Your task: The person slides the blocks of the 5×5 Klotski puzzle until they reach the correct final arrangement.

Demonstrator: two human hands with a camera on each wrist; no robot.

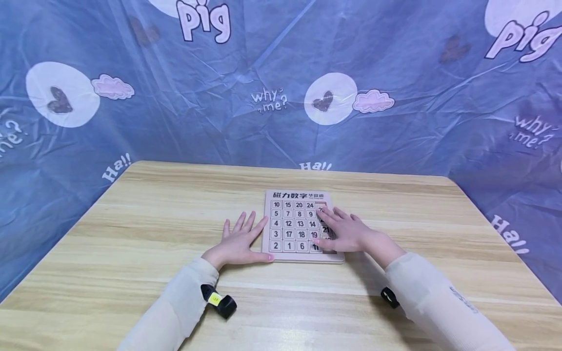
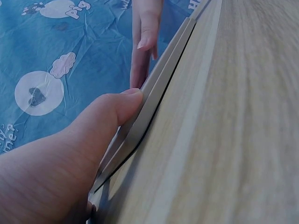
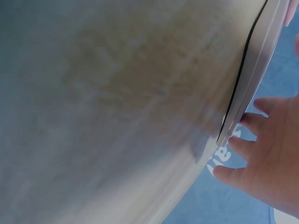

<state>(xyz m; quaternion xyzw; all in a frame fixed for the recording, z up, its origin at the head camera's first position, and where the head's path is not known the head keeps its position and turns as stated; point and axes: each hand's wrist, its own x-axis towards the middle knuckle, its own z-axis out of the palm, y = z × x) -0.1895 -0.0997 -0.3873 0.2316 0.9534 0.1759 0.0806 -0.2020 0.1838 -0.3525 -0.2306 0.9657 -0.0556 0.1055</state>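
Note:
A flat number sliding puzzle [image 1: 303, 258] lies on the table, with rows of numbered square tiles under a line of dark lettering. My left hand [image 1: 239, 246] is at its left side, fingers spread and straight, the thumb tip on the lower left corner. In the left wrist view that thumb [image 2: 126, 100] rests on the edge of the board. Over the right column my right hand [image 1: 344, 231] lies with fingers spread, fingertips on or just over the tiles. It partly hides that column, including the tile marked 21 [image 1: 326, 229]. Brown base shows at the column's top and bottom ends.
The wooden table [image 1: 153, 219] extends around the board on all sides. A blue printed cloth [image 1: 197, 122] hangs behind the far edge and along both sides. Black straps with small devices sit at the left wrist [image 1: 218, 301] and right wrist [image 1: 389, 297].

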